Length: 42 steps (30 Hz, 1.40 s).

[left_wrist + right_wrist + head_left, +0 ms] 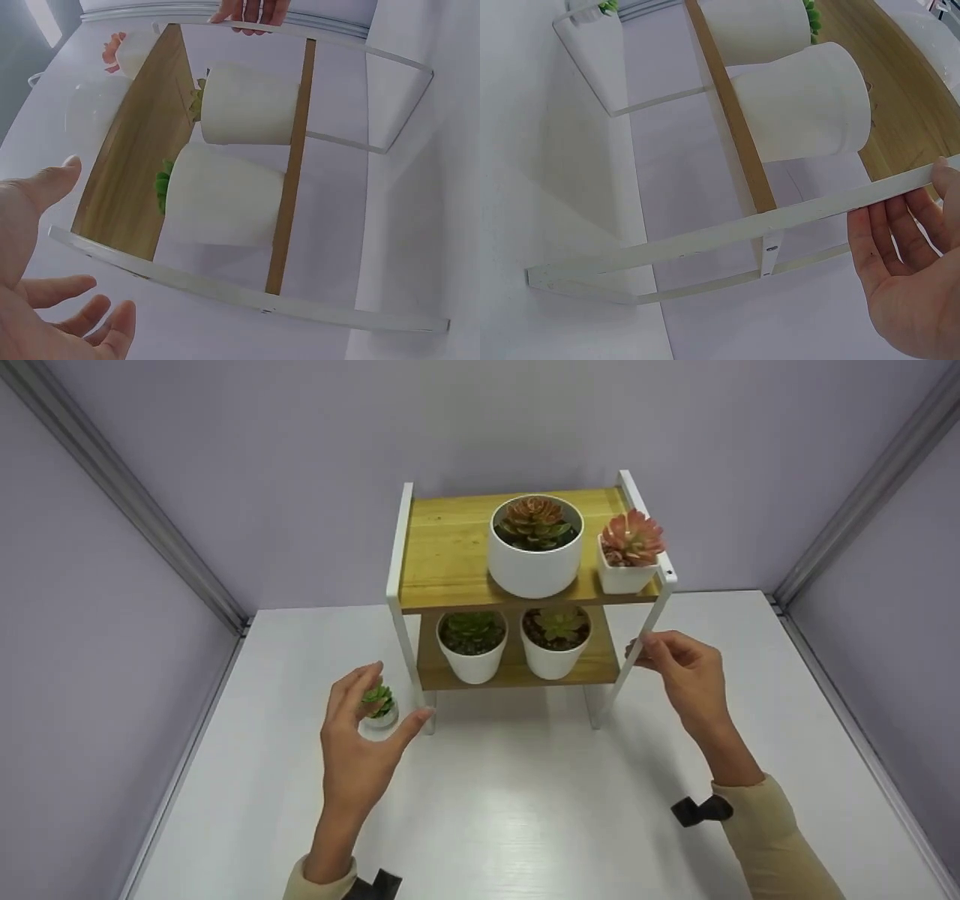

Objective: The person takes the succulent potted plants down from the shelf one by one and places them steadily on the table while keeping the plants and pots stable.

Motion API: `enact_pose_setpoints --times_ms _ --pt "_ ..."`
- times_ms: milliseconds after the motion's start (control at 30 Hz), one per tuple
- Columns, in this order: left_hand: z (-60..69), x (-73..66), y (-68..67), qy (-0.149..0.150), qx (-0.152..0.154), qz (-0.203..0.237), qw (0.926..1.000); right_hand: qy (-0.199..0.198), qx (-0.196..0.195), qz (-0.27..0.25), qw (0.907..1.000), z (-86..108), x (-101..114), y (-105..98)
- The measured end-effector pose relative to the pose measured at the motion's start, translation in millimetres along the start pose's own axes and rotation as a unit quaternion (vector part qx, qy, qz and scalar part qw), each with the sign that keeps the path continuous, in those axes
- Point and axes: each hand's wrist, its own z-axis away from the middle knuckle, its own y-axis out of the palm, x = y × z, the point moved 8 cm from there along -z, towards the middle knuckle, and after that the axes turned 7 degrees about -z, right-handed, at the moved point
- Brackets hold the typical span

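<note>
A two-tier plant shelf [442,551] with wooden boards and a white metal frame stands against the back wall. My right hand [686,675] grips its right front upright between thumb and fingers, as the right wrist view also shows. My left hand [360,750] is held off the left front upright, thumb and fingers spread wide, touching nothing that I can see. On the top board are a large round white pot [534,570] with a reddish succulent and a small square pot [624,579] with a pink one. Two white pots [474,666] with green succulents occupy the lower board.
Behind my left fingers, a small potted succulent [381,716] stands on the white tabletop [495,802], left of the shelf. Grey-lilac panels [315,495] enclose the back and both sides, with metal rails at the corners.
</note>
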Motion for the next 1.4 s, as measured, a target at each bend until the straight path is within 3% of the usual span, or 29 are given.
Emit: enact_pose_setpoints --times_ms 400,833,1000,1267,1400 --pt "3.4 -39.7 -6.3 0.083 0.008 0.025 0.9962 0.004 0.004 0.016 0.9999 -0.1 -1 0" --pt "3.4 -72.4 -7.1 0.139 0.035 0.030 0.9893 0.002 0.003 -0.003 1.0000 0.5 -2 -1" --pt "-0.8 -81.3 -7.7 0.147 0.048 0.044 0.9870 0.003 0.002 -0.001 1.0000 0.6 -2 -1" --pt "-16.9 -92.4 -5.0 0.132 0.082 0.094 0.9834 0.001 0.001 -0.007 1.0000 0.8 -2 -1" --pt "-26.9 -95.6 -1.9 0.129 0.088 0.080 0.9845 0.001 0.003 -0.003 1.0000 0.4 -2 -1"
